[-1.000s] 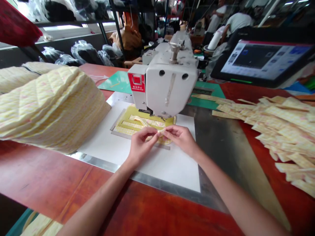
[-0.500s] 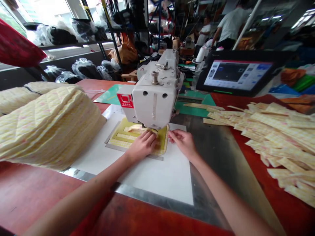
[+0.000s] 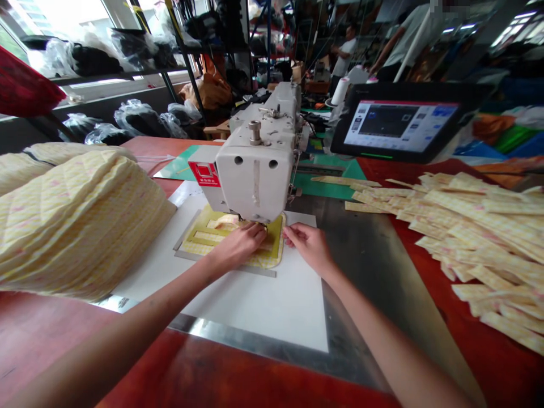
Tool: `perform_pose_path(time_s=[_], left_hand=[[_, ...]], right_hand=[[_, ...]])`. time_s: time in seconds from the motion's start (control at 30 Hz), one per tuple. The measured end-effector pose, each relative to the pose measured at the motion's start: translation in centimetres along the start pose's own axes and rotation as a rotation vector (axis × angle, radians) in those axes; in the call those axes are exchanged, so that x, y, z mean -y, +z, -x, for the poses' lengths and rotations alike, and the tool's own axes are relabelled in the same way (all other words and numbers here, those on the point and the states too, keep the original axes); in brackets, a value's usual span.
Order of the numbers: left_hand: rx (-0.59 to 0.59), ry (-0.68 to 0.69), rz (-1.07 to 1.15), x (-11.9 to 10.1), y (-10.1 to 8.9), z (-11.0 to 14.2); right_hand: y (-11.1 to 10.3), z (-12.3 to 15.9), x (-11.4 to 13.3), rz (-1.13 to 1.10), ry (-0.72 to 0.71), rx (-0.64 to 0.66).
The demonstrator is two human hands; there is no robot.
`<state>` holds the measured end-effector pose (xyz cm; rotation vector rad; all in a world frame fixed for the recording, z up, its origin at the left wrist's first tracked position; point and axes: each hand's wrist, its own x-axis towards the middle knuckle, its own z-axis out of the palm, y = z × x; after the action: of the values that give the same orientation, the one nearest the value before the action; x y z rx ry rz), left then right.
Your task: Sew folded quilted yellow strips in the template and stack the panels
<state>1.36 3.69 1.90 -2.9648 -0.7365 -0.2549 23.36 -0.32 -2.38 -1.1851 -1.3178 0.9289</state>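
We've got the quilted piece (image 3: pixel 272 262) and slotted template (image 3: pixel 278 241) set under the machine head (image 3: pixel 255 181), but the strip (image 3: pixel 228 220) isn't lying flat. Our left hand (image 3: pixel 242 243) and right hand (image 3: pixel 309 242) are apart; can't tell if either's pinching anything.

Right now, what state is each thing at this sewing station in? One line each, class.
Control screen, lit
Quilted pieces, stacked
Loose strips, heaped
Yellow template, flat, partly covered
White sheet, flat, partly covered
Machine head, over the template
Left hand, palm down over the template
Right hand, fingers curled
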Motion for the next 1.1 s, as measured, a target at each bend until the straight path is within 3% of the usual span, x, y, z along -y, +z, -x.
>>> perform_pose_path(time_s=[0.17, 0.3, 0.47, 0.6, 0.8, 0.97, 1.1], left_hand=[[-0.195, -0.072, 0.304, 1.0, 1.8, 0.8], [-0.356, -0.129, 0.524, 1.5, 2.7, 0.7], [-0.353, -0.155, 0.609, 1.6, 2.9, 0.8], [-0.317, -0.13, 0.602, 1.3, 2.6, 1.2], [-0.19, -0.071, 0.513, 2.0, 1.3, 2.0], [-0.271, -0.153, 0.597, 2.3, 1.9, 2.4], [-0.282, -0.117, 0.558, 2.1, 2.5, 2.4]], right_hand=[[0.0, 0.2, -0.1, 0.101, -0.044, 0.045], [0.2, 0.5, 0.5, 0.372, -0.234, 0.056], [1.1, 0.8, 1.2, 0.594, -0.408, 0.176], [1.4, 0.8, 1.2, 0.676, -0.37, 0.242], [1.7, 0.3, 1.1, 0.707, -0.341, 0.237], [2.1, 0.8, 1.5, 0.751, -0.351, 0.183], [2.1, 1.8, 1.8, 0.772, -0.408, 0.214]])
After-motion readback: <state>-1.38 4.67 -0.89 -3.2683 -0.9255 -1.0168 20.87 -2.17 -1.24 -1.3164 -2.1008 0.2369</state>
